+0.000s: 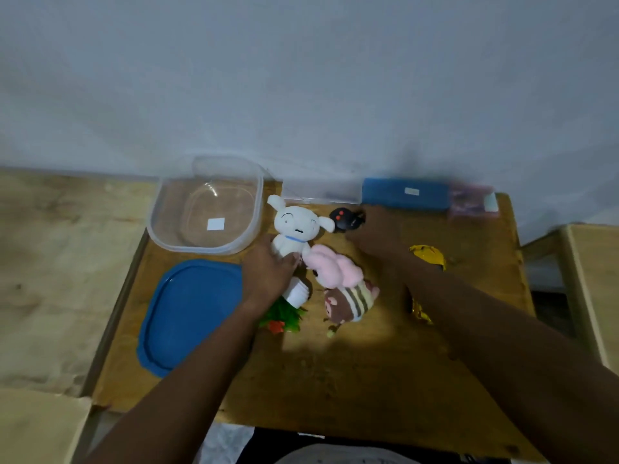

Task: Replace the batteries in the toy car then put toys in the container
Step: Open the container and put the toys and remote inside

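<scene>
step: packing toys | left hand (268, 272) wrapped round white dog toy (296, 231), likely to lift it | clear container (157, 229) just past left hand, open | right hand (375, 234) by black toy car (345, 220), fingers hidden, can't tell

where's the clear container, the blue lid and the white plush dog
clear container (157, 209): head view, on its left wall.
blue lid (187, 313): head view, on its flat middle.
white plush dog (296, 224): head view, on its face.
</scene>
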`<state>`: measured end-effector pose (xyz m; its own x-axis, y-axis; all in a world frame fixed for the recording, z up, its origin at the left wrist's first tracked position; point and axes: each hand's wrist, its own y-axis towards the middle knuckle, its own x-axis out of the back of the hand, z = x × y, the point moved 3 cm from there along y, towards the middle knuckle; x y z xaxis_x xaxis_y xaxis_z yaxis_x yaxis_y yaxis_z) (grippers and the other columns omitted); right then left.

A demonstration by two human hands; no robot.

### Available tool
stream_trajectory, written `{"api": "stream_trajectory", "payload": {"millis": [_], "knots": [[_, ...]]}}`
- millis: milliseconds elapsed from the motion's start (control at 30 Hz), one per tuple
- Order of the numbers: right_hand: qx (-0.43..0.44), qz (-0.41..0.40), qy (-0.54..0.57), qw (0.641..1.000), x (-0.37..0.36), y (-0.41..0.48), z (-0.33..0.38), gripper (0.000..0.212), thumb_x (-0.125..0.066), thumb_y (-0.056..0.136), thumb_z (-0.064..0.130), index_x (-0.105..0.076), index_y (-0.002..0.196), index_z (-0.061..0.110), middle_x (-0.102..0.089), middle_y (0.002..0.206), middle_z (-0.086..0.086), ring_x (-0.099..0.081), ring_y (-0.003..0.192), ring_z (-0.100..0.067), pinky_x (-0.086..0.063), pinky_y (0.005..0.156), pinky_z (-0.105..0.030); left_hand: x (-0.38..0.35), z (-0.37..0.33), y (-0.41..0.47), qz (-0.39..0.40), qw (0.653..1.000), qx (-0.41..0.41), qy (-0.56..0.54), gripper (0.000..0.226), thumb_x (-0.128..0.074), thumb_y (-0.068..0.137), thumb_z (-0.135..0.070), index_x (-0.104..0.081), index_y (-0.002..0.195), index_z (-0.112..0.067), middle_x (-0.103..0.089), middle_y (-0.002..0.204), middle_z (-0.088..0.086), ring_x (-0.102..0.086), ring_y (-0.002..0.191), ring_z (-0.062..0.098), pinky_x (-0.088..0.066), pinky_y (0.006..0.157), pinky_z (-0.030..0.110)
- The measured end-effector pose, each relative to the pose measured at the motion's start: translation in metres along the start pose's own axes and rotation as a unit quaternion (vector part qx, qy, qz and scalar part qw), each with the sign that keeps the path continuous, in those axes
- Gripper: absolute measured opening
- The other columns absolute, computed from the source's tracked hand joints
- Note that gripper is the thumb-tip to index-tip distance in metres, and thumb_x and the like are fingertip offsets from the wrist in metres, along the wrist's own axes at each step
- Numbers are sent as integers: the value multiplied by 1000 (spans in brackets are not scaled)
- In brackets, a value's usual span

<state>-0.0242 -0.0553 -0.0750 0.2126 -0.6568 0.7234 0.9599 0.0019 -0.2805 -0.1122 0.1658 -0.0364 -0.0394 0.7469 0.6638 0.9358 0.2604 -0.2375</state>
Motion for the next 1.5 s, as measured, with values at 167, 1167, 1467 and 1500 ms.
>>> {"api": "stream_trajectory", "payload": {"millis": [167, 1167, 1467, 1500], "knots": [[15, -67, 158, 985, 16, -14, 23, 47, -77, 71, 23, -49, 108, 19, -59, 90, 5, -61, 82, -18, -47, 65, -31, 37, -15, -8, -80, 993, -51, -76, 30, -77, 84, -25, -64, 110, -17, -66, 96, -8, -62, 85, 6, -44, 65, 10], [98, -101, -283, 949, -123, 55, 215, 25, -50, 85, 25, -63, 106, 24, -69, 102, 2, -38, 122, -27, -26, 88, -43, 156, 90, 154, -27, 899, -120, 419, 28, -61, 83, -45, -65, 90, -18, -66, 97, 4, -46, 113, 27, -22, 91, 44], [115, -156, -145, 970, -87, 1, 192, 29, -57, 88, 36, -68, 112, 26, -70, 110, 4, -49, 122, -23, -34, 94, -40, 154, 67, 104, -85, 923, -126, 353, 37, -63, 80, -43, -66, 111, -24, -67, 113, 4, -50, 114, 31, -28, 91, 47], [110, -167, -138, 970, -81, -10, 185, 25, -58, 89, 37, -69, 109, 26, -71, 109, 4, -53, 118, -23, -37, 93, -40, 149, 62, 92, -94, 928, -133, 334, 39, -63, 80, -41, -67, 114, -24, -67, 114, 4, -52, 112, 31, -27, 89, 46]]}}
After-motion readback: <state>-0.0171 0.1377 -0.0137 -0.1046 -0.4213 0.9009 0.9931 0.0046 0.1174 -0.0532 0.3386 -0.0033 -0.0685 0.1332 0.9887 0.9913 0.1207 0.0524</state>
